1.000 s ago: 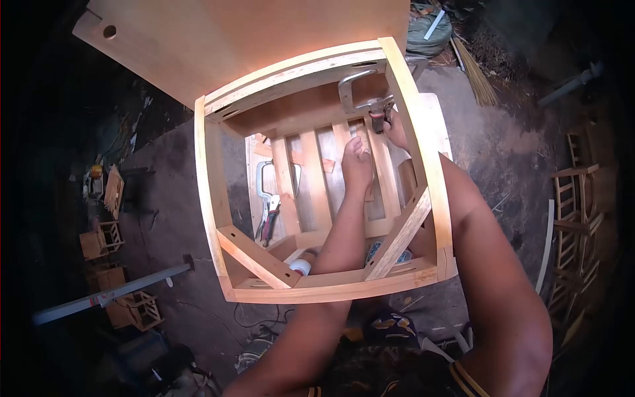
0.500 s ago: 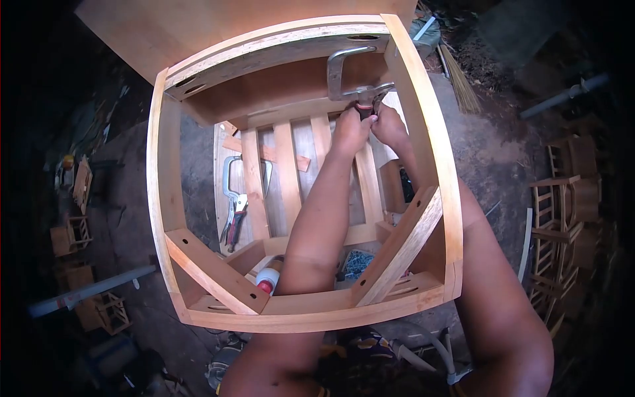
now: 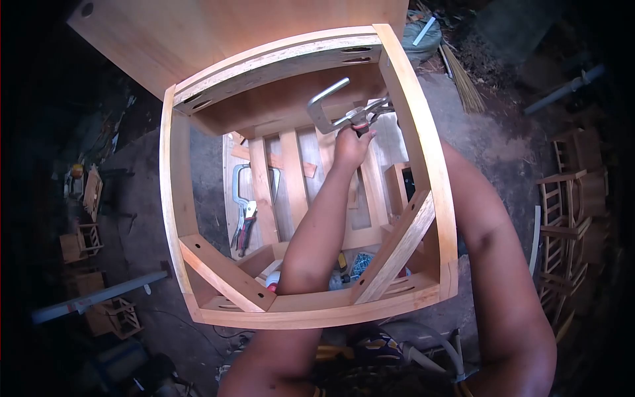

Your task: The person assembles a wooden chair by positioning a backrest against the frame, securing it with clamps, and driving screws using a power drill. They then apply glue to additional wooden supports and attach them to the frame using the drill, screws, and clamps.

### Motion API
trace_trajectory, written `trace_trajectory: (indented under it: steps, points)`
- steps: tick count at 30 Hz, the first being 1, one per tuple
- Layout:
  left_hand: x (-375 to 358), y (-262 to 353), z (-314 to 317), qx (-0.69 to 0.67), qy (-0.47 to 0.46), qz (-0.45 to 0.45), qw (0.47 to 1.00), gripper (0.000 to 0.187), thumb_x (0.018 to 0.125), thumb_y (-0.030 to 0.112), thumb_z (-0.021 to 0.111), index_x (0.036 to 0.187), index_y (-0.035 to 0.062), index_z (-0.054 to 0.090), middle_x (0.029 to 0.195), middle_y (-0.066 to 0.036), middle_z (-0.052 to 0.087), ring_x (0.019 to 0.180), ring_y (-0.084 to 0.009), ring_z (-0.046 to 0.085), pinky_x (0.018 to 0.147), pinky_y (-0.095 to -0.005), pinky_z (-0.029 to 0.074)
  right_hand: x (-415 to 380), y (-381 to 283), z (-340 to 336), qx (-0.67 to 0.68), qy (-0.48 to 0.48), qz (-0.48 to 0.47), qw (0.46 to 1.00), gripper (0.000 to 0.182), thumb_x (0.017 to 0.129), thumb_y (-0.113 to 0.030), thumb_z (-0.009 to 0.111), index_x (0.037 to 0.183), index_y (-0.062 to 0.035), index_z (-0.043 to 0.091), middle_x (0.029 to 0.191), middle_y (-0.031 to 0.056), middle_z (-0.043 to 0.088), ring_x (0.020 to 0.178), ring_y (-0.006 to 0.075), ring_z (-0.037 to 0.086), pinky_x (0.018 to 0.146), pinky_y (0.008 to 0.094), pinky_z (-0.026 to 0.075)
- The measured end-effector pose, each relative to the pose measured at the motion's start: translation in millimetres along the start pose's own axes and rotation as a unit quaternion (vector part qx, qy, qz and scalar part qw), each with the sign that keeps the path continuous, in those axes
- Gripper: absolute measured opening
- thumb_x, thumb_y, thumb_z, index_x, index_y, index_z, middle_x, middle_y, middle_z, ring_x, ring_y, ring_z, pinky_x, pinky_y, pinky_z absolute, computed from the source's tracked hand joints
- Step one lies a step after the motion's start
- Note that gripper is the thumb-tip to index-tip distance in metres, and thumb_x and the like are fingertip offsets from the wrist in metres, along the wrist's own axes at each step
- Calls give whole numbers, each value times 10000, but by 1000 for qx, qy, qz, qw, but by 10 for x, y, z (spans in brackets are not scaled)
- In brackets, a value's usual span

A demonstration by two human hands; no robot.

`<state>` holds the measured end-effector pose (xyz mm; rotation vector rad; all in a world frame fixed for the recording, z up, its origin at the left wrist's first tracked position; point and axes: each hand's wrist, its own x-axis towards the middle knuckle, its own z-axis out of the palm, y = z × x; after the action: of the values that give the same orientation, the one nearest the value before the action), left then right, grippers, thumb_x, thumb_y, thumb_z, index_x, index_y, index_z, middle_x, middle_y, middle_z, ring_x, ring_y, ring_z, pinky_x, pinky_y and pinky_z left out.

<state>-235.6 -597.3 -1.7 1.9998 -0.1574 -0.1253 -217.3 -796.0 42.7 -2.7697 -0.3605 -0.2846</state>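
Note:
My left hand is closed around the red-and-black handle of a locking C-clamp, inside a wooden furniture frame. The clamp's metal jaw points up and stands apart from the top rail. Its other end reaches toward the right side of the frame. My right arm runs up outside the frame, and the right hand is hidden behind the right side piece. Diagonal corner braces sit in the near corners of the frame.
Below, a second locking C-clamp lies by wooden slats. Blue screws or nails lie near the front rail. A wooden panel rises behind. Small chairs stand at right, and a broom lies beyond.
The clamp has tilted and come down away from the top rail in my left hand. My right hand has left the clamp and moved outside the frame, behind its right side.

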Motion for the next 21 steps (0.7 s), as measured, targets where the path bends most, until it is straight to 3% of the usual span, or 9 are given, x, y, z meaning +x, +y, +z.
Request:
trace_trajectory:
  steps: [3,4,5,7,10,13,15,18,21]
  points:
    - [-259,-50,-124,12,-13,-23,1000,367,801,234,743,1056,-6,633,1055,-177,667,1008,-295,634,872,-364,476,-226,-186,-61,190,-3,53,980,262,831,-200,588,1021,-29,646,880,125,660,831,283,617,762,374,500]
    - [-392,-4,-235,24,-16,-32,999,370,800,244,744,1059,3,636,1060,-180,664,1012,-303,630,869,-368,478,-236,100,332,519,-82,169,834,262,868,-224,574,1043,-39,635,834,53,638,793,177,605,715,318,500]
    - [-547,103,-351,35,-22,-40,998,373,799,255,745,1062,11,640,1066,-183,660,1016,-312,626,865,-372,479,-319,140,428,513,-82,126,845,200,874,-172,595,1033,-60,643,810,14,621,781,103,590,685,278,492]
    - [-782,139,-573,84,-34,-52,995,382,801,279,743,1062,19,640,1054,-190,657,1004,-336,624,854,-387,484,-286,-603,-318,120,-274,121,946,153,831,-122,664,939,-17,686,869,182,674,844,289,655,780,401,506]
    - [-1123,128,-918,114,-111,-26,987,451,815,290,725,1153,28,582,1024,-203,653,972,-367,627,831,-407,488,-547,-697,-411,164,-287,-4,944,319,812,-131,710,1103,-22,636,1065,173,668,965,291,647,853,390,499]
    - [-1472,252,-1262,117,-121,-42,985,459,831,263,707,1193,38,537,1007,-214,649,962,-377,626,819,-405,488,-759,-543,-551,301,-367,94,875,387,824,-171,717,1159,-14,604,1060,128,659,934,197,639,857,333,508]
    - [-1687,262,-1451,89,-96,-11,991,390,844,238,690,1132,32,524,942,-221,644,909,-383,631,767,-417,483,-997,-498,-746,392,-285,88,870,342,843,-177,698,1115,9,605,1029,97,648,903,150,623,829,306,509]
    - [-1915,421,-1660,114,-49,-17,992,298,850,235,685,986,24,523,813,-212,627,790,-381,631,675,-443,454,-1250,-802,-1429,336,-255,96,902,296,892,-156,642,1119,26,586,1022,81,640,910,125,614,835,273,497]
    - [-2130,436,-1691,119,-36,-52,991,304,843,256,692,968,27,538,791,-214,626,778,-382,635,673,-434,463,-1691,-816,-1766,439,-182,171,863,282,926,-127,591,1158,30,559,1032,82,640,930,125,612,842,259,489]
